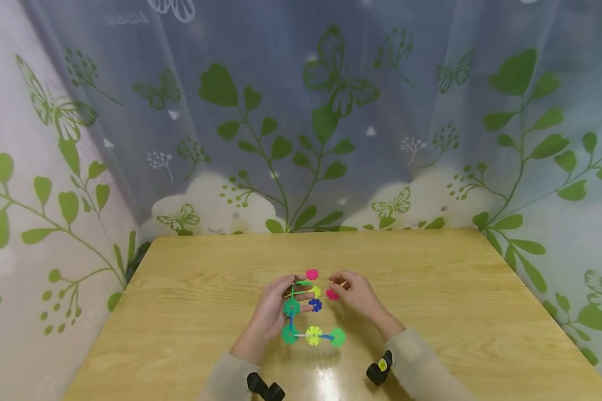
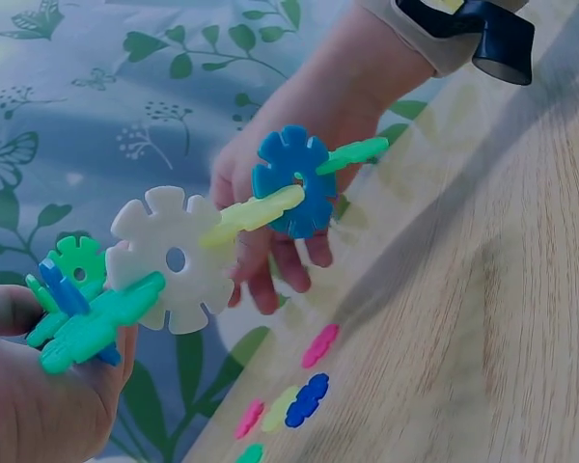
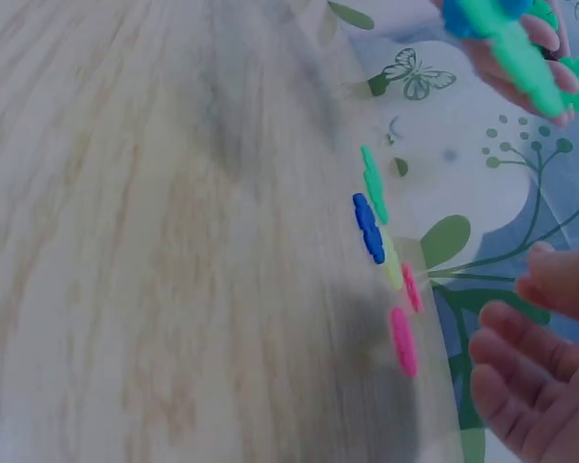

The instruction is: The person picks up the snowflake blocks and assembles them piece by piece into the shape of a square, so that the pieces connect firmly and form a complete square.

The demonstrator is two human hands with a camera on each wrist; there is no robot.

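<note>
My left hand [image 1: 271,312] holds a chain of interlocking snowflake discs raised above the table. In the left wrist view, a green disc [image 2: 96,328] by that hand is followed by a white disc [image 2: 140,227], a yellow disc [image 2: 251,214], a blue disc [image 2: 278,154] and a green disc at the tip [image 2: 357,153]. My right hand [image 1: 361,298] hovers to the right of the chain, its fingers loosely bent with nothing between them. A pink disc [image 3: 403,342] lies on the table beside the right hand, apart from its fingers.
More loose discs lie on the wooden table [image 1: 205,278]: a dark blue disc [image 3: 369,229], a green disc [image 3: 373,183], a yellow disc [image 3: 393,260] and a second pink disc [image 3: 412,287]. A leaf-patterned curtain [image 1: 281,111] hangs behind the table.
</note>
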